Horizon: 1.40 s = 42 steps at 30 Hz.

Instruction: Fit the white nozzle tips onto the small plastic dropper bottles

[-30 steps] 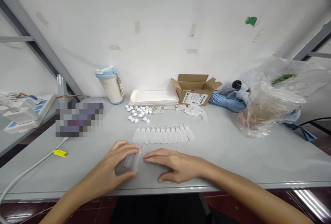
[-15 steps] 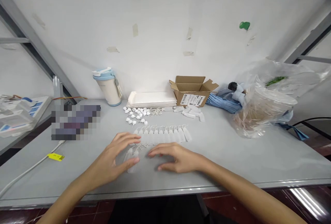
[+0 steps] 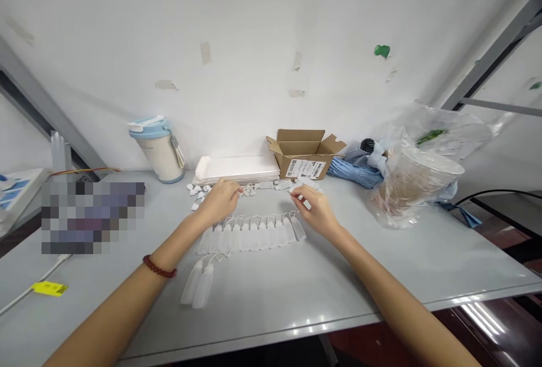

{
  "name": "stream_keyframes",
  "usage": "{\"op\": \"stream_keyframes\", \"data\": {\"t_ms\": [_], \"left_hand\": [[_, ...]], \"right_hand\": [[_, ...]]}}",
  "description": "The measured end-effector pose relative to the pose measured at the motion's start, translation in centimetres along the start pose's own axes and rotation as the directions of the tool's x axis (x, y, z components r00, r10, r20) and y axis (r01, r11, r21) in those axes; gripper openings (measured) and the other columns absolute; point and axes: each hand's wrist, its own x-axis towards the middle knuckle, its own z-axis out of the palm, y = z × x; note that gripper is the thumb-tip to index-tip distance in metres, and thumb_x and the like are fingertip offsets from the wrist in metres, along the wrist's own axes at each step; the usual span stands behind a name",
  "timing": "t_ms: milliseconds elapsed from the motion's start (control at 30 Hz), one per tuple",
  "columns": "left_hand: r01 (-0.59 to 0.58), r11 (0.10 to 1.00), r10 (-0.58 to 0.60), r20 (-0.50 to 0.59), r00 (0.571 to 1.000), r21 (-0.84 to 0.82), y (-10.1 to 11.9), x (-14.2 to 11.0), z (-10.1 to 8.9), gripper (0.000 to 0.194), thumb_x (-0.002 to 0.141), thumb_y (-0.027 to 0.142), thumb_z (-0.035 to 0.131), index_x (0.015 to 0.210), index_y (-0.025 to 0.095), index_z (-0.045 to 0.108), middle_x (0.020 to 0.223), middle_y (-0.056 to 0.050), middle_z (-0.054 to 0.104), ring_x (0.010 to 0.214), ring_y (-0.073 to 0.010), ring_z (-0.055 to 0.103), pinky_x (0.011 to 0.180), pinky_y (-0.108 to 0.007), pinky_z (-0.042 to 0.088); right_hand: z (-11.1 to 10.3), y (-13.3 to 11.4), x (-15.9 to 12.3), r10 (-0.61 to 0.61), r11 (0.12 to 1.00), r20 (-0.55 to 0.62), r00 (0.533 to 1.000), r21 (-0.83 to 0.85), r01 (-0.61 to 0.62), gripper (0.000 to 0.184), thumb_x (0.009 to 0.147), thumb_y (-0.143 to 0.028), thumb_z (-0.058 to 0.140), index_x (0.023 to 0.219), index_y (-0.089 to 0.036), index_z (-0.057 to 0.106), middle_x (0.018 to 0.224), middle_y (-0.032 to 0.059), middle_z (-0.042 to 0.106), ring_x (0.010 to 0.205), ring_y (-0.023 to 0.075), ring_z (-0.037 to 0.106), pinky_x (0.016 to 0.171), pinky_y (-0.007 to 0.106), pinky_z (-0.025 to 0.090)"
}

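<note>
My left hand [image 3: 221,202] reaches over the far side of the table, its fingertips closed at a small heap of white cord loops [image 3: 249,189]; the fingers partly hide what they pinch. Small white caps [image 3: 195,190] lie beside it, some covered by the hand. My right hand [image 3: 315,209] is curled, thumb and fingers around a small translucent plastic bottle [image 3: 306,204], mostly hidden. More loose bottles [image 3: 283,184] lie just behind. A row of corded bottles [image 3: 249,237] lies between my forearms, and two more corded bottles [image 3: 203,288] lie nearer the front left.
An open cardboard box [image 3: 302,158] and a flat white stack [image 3: 239,168] stand against the wall. To the left are a tumbler [image 3: 158,149] and a cable with a yellow tag [image 3: 49,288]. Blue cloth [image 3: 355,171] and a plastic-wrapped roll [image 3: 423,178] sit at the right.
Both hands have moved away from the front, out to the loose parts at the back. My left hand has left the two front bottles, and the view has shifted slightly right.
</note>
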Motion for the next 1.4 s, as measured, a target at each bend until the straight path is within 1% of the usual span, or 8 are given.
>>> {"op": "stream_keyframes", "data": {"t_ms": [133, 300, 533, 667, 800, 967, 1167, 1400], "left_hand": [[-0.036, 0.994, 0.039, -0.026, 0.999, 0.104, -0.1, -1.8, 0.7, 0.035, 0.078, 0.007, 0.038, 0.098, 0.015, 0.066, 0.114, -0.01, 0.063, 0.11, -0.0296, 0.048, 0.088, -0.046, 0.044], [-0.032, 0.996, 0.032, 0.005, 0.999, 0.081, -0.9, -1.8, 0.8, 0.041, 0.08, 0.006, 0.035, 0.108, 0.016, 0.063, 0.123, -0.007, 0.059, 0.116, -0.0285, 0.043, 0.094, -0.047, 0.041], [-0.009, 1.0, 0.008, 0.071, 0.997, 0.016, -1.7, -1.0, 2.4, 0.043, 0.082, 0.007, 0.034, 0.109, 0.023, 0.064, 0.123, -0.001, 0.061, 0.118, -0.0284, 0.043, 0.096, -0.047, 0.039], [-0.004, 1.0, 0.002, 0.075, 0.997, 0.025, -1.2, -0.8, 2.2, 0.041, 0.08, 0.006, 0.035, 0.102, 0.022, 0.066, 0.115, -0.003, 0.065, 0.113, -0.0282, 0.048, 0.092, -0.048, 0.041], [0.002, 1.0, -0.004, -0.065, 0.998, -0.025, -0.7, -1.1, 1.0, 0.036, 0.08, 0.009, 0.035, 0.096, 0.017, 0.066, 0.105, -0.007, 0.068, 0.106, -0.0256, 0.052, 0.09, -0.044, 0.044], [0.063, 0.983, -0.105, -0.247, 0.963, -0.173, 0.0, -1.4, 0.0, 0.031, 0.081, 0.017, 0.038, 0.098, 0.016, 0.064, 0.105, -0.007, 0.067, 0.104, -0.0231, 0.054, 0.084, -0.037, 0.048], [0.171, 0.972, -0.18, -0.044, 0.983, -0.16, 0.4, -1.5, 0.2, 0.027, 0.079, 0.02, 0.041, 0.085, 0.018, 0.067, 0.09, -0.005, 0.071, 0.091, -0.0239, 0.06, 0.077, -0.035, 0.048], [0.25, 0.968, -0.25, 0.044, 0.967, 0.008, 0.7, -1.8, -0.6, 0.022, 0.072, 0.02, 0.045, 0.068, 0.019, 0.067, 0.068, -0.005, 0.068, 0.07, -0.025, 0.062, 0.064, -0.034, 0.045]], "right_hand": [[0.4, 2.5, -0.2, 0.029, 0.996, 0.071, 0.997, -0.081, -0.023, 0.015, 0.085, -0.015, 0.048, 0.094, -0.018, 0.06, 0.095, 0.0101, 0.064, 0.089, 0.021, 0.06, 0.077, 0.037, 0.05], [0.7, 4.4, -0.7, 0.05, 0.978, 0.146, 0.988, -0.208, -0.019, 0.025, 0.083, -0.013, 0.046, 0.104, -0.016, 0.06, 0.107, 0.014, 0.062, 0.102, 0.0266, 0.057, 0.089, 0.045, 0.046], [0.3, 5.3, -0.7, 0.131, 0.953, 0.243, 0.961, -0.298, -0.054, 0.032, 0.079, -0.007, 0.046, 0.106, -0.014, 0.062, 0.11, 0.0151, 0.064, 0.104, 0.0278, 0.057, 0.092, 0.044, 0.045], [0.2, 5.2, -0.6, 0.177, 0.942, 0.277, 0.944, -0.327, -0.08, 0.032, 0.078, -0.007, 0.049, 0.107, -0.013, 0.062, 0.108, 0.0153, 0.065, 0.104, 0.0279, 0.058, 0.09, 0.042, 0.046], [0.3, 4.7, -0.6, 0.201, 0.936, 0.28, 0.939, -0.336, -0.101, 0.029, 0.08, -0.01, 0.051, 0.106, -0.013, 0.063, 0.103, 0.0142, 0.067, 0.101, 0.0281, 0.059, 0.087, 0.041, 0.046], [0.2, 3.8, -0.6, 0.205, 0.954, 0.217, 0.954, -0.262, -0.146, 0.026, 0.08, -0.012, 0.054, 0.103, -0.015, 0.064, 0.1, 0.0113, 0.069, 0.097, 0.0253, 0.06, 0.084, 0.037, 0.047], [-0.1, 3.0, -0.4, 0.153, 0.97, 0.179, 0.972, -0.216, -0.113, 0.023, 0.08, -0.015, 0.053, 0.1, -0.016, 0.065, 0.097, 0.011, 0.069, 0.095, 0.0253, 0.062, 0.081, 0.038, 0.048], [0.0, 2.6, -0.5, 0.111, 0.979, 0.162, 0.98, -0.188, -0.08, 0.022, 0.082, -0.017, 0.052, 0.101, -0.017, 0.064, 0.097, 0.0106, 0.069, 0.093, 0.0259, 0.061, 0.081, 0.041, 0.049]]}}
